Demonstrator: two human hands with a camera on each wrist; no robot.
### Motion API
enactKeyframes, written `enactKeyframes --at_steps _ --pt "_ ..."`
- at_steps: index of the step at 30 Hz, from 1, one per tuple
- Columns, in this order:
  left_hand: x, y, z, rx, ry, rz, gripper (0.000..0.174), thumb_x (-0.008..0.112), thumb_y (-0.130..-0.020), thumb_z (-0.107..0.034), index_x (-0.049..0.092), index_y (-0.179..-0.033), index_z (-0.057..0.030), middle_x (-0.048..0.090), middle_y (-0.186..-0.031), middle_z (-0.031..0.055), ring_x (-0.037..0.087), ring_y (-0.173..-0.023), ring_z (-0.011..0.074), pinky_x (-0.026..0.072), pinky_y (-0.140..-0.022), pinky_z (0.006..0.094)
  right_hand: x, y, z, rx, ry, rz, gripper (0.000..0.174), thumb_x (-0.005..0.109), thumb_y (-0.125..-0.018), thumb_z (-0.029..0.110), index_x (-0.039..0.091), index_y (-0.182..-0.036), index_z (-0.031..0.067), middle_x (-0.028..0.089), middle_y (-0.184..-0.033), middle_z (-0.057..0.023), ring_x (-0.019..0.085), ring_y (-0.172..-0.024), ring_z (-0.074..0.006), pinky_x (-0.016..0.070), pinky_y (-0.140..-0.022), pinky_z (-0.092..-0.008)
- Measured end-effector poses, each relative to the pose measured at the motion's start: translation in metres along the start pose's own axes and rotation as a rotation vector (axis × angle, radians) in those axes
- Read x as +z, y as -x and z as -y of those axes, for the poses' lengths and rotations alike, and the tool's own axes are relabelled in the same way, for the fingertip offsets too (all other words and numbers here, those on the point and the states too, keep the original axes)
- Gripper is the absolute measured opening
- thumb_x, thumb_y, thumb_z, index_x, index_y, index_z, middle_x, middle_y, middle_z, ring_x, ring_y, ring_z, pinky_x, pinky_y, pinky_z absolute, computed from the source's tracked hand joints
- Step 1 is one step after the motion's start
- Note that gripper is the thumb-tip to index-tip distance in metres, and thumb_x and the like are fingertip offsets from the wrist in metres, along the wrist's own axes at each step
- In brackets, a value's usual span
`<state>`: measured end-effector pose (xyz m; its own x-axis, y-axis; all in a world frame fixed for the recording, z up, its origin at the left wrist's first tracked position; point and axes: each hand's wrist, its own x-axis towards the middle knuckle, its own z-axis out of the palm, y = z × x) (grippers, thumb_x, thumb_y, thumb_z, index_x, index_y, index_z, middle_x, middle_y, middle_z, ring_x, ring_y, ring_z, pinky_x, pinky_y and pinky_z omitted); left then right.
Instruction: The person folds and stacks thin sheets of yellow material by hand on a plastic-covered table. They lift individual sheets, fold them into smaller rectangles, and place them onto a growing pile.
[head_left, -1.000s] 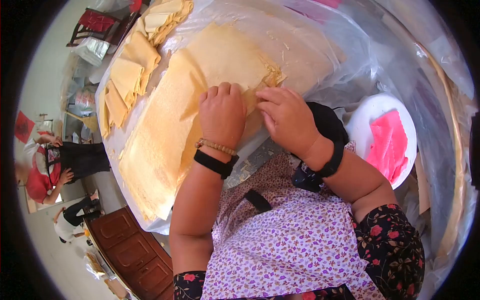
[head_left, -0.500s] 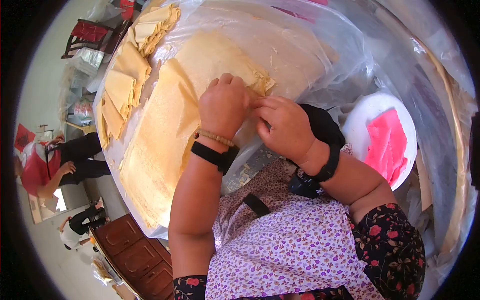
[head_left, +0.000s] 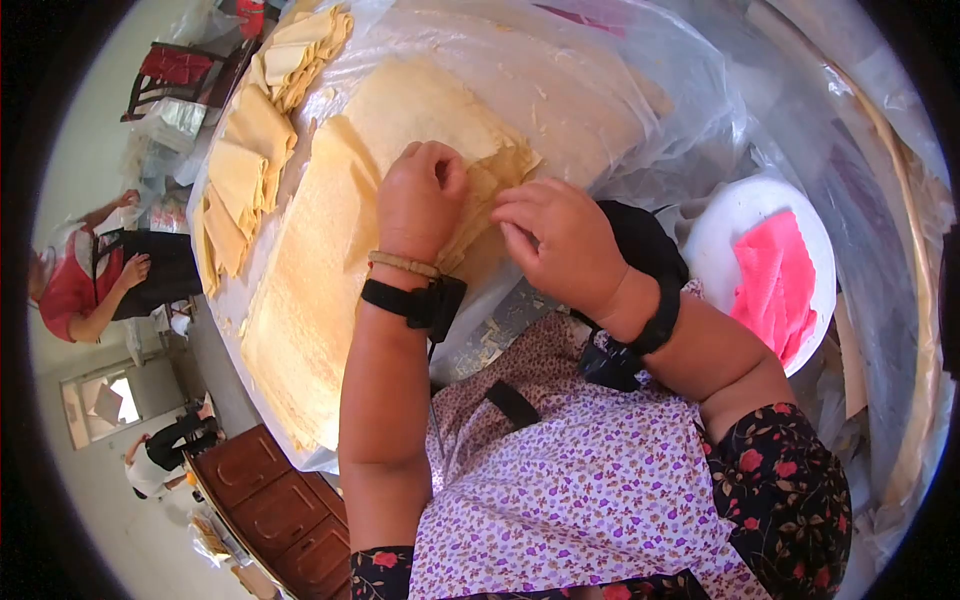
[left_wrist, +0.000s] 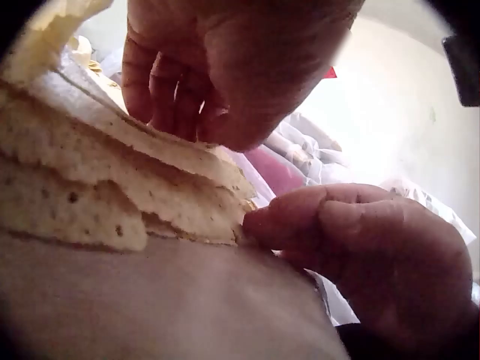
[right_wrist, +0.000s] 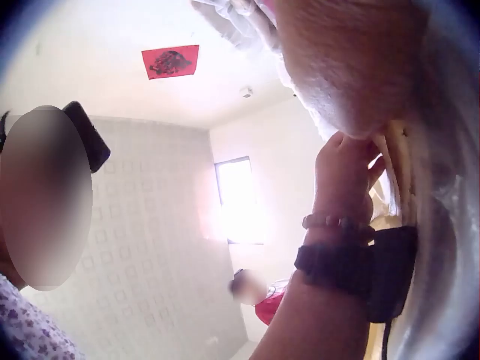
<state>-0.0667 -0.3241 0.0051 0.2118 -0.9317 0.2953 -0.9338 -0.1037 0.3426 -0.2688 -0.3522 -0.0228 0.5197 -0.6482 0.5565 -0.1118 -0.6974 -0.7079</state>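
Note:
A stack of thin yellow pancakes [head_left: 300, 300] with speckled, ragged edges lies on plastic sheeting. At its near edge, my left hand [head_left: 420, 200] curls its fingers and thumb on the top pancake [left_wrist: 172, 161]; in the left wrist view its fingertips are right at the layer's edge. To its right, the thumb and forefinger of my right hand [head_left: 565, 245] pinch the corner of the layers, as the left wrist view shows with the right hand [left_wrist: 375, 247] low at the right. Several layers show apart along this edge. The right wrist view largely hides the pancakes.
Folded pancakes [head_left: 240, 170] lie along the table's left side. A white round container [head_left: 710, 235] with a pink cloth [head_left: 775, 285] stands at the right, beside bunched clear plastic [head_left: 870, 250]. A wooden cabinet [head_left: 265, 490] and a person in red [head_left: 75, 285] are at the far left.
My left hand has moved left, away from my right hand, and the pancake edge between them shows more. My right hand has shifted only slightly. The person in red has raised an arm.

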Motion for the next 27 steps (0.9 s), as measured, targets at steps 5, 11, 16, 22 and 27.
enactKeyframes --at_steps 5,11,16,22,27 --pt "0.002 -0.002 0.003 0.007 0.001 -0.016 0.007 0.067 -0.091 -0.014 0.066 -0.090 -0.0065 0.069 -0.085 0.0159 0.068 -0.080 0.0384 0.0552 -0.070 0.0461 -0.003 -0.013 0.005 -0.127 0.020 0.010 0.021 0.069 -0.081 0.011 0.074 -0.101 0.0059 0.069 -0.120 -0.0092 0.063 -0.111 -0.0310 0.0526 -0.097 -0.0420" --pt "0.003 -0.008 0.004 -0.163 0.048 -0.056 0.008 0.066 -0.093 -0.014 0.066 -0.095 -0.0061 0.070 -0.084 0.0167 0.069 -0.079 0.0380 0.0550 -0.070 0.0473 0.013 -0.015 0.001 -0.027 0.201 0.119 0.025 0.068 -0.081 0.011 0.070 -0.105 0.0034 0.066 -0.124 -0.0103 0.060 -0.115 -0.0299 0.0520 -0.099 -0.0416" --pt "-0.008 0.000 -0.004 0.041 0.146 0.047 0.011 0.066 -0.095 -0.012 0.069 -0.103 -0.0051 0.071 -0.097 0.0174 0.072 -0.090 0.0304 0.0571 -0.070 0.0387 0.012 -0.017 -0.001 0.072 0.138 0.157 0.024 0.066 -0.084 0.007 0.069 -0.108 0.0027 0.066 -0.130 -0.0100 0.059 -0.118 -0.0321 0.0514 -0.100 -0.0409" --pt "-0.006 -0.004 -0.014 0.115 -0.157 0.056 0.013 0.067 -0.092 -0.018 0.072 -0.103 -0.0119 0.067 -0.091 0.0117 0.068 -0.092 0.0358 0.0561 -0.077 0.0464 0.015 -0.014 -0.001 0.050 0.219 0.098 0.024 0.066 -0.082 0.005 0.069 -0.106 0.0029 0.066 -0.130 -0.0098 0.060 -0.117 -0.0319 0.0516 -0.100 -0.0406" --pt "0.001 -0.011 -0.001 -0.048 -0.065 0.026 0.012 0.068 -0.093 -0.017 0.074 -0.101 -0.0095 0.072 -0.091 0.0138 0.071 -0.085 0.0339 0.0569 -0.076 0.0427 0.013 -0.014 0.000 0.020 0.233 0.115 0.023 0.067 -0.081 0.006 0.068 -0.103 0.0034 0.067 -0.128 -0.0095 0.060 -0.115 -0.0315 0.0521 -0.098 -0.0402"
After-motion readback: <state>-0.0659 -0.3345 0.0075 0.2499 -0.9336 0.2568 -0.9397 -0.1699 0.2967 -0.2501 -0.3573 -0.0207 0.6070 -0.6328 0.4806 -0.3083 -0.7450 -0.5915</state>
